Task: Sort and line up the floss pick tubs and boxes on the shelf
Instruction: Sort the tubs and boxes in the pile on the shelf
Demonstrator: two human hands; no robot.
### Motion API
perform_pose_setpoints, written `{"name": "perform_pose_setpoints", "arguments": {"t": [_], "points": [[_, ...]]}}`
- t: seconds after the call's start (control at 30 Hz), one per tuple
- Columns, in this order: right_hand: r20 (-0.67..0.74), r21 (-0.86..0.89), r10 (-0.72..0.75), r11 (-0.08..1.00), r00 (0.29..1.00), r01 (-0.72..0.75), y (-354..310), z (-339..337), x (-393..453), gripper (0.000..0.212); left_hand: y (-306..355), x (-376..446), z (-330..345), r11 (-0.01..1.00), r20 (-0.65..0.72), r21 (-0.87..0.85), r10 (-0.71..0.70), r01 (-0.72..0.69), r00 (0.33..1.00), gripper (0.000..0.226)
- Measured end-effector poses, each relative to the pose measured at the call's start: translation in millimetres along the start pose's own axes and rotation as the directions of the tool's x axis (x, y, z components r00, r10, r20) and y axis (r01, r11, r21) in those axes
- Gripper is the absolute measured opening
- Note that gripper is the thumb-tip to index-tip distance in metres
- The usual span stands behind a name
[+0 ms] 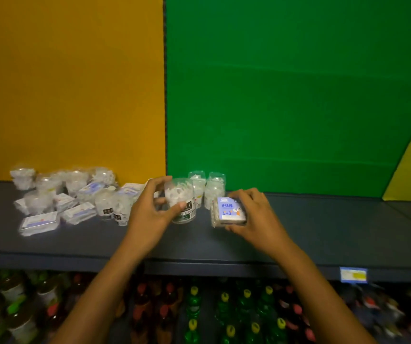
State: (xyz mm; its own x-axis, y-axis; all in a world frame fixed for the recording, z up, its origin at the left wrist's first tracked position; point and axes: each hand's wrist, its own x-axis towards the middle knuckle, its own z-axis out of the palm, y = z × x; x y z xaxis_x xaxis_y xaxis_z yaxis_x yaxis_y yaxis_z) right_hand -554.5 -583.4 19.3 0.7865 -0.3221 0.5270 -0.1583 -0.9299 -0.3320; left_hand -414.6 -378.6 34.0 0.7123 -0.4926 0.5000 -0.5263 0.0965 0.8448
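The head view is looking down on a dark shelf backed by a yellow panel on the left and a green panel on the right. At the far left, a jumbled heap of clear tubs and flat boxes is lying on the shelf, some tubs upright, some boxes tipped, too blurred to count. One flat box is sitting at the front of that heap, nearest the shelf edge.

Just right of the heap, the left hand is curling around a clear tub full of white picks, thumb on its near side and fingers over its top and left side. The tub is standing upright on the shelf, or just above it; I cannot tell which. Behind it, 2 more clear tubs are standing side by side against the green panel.

Next, the right hand is gripping a small box with a blue and white label, fingers over its top and thumb under its near edge. The box is being held tilted, just right of the held tub and in front of the 2 standing tubs.

Further right, a price tag is sticking to the shelf's front lip. Below, bottles with coloured caps are filling the lower shelf.
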Motion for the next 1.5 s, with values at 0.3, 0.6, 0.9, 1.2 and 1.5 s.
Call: {"name": "perform_pose_setpoints", "arguments": {"t": [0.3, 0.6, 0.9, 1.2, 1.5], "points": [[-0.089, -0.007, 0.136, 0.991, 0.987, -0.137, 85.4, -54.6, -47.9, 0.067, 15.7, 2.7, 108.7, 0.999, 0.115, -0.028, 0.036, -0.033, 0.993, 0.054], [-0.108, -0.01, 0.182, 0.983, 0.977, -0.185, 151.7, -59.0, -27.7, 0.069, -7.5, 52.0, 183.7, 0.999, 0.139, 0.007, 0.045, -0.046, 0.989, 0.059], [-0.089, -0.063, 0.163, 0.984, 0.983, -0.169, 221.9, -51.2, 45.1, 0.071, -57.7, 131.6, 242.5, 0.999, 0.173, 0.028, 0.022, -0.027, 0.985, 0.059], [-0.051, -0.05, 0.198, 0.978, 0.979, -0.201, 275.9, -38.4, 68.6, 0.07, -105.1, 173.1, 301.3, 0.997, 0.236, 0.067, -0.044, 0.029, 0.971, 0.059], [0.0, -0.01, 0.156, 0.988, 0.988, -0.156, 314.1, -30.0, 90.2, 0.069, -134.9, 187.1, 334.3, 0.98, 0.186, 0.189, -0.103, 0.067, 0.977, 0.056]]}}
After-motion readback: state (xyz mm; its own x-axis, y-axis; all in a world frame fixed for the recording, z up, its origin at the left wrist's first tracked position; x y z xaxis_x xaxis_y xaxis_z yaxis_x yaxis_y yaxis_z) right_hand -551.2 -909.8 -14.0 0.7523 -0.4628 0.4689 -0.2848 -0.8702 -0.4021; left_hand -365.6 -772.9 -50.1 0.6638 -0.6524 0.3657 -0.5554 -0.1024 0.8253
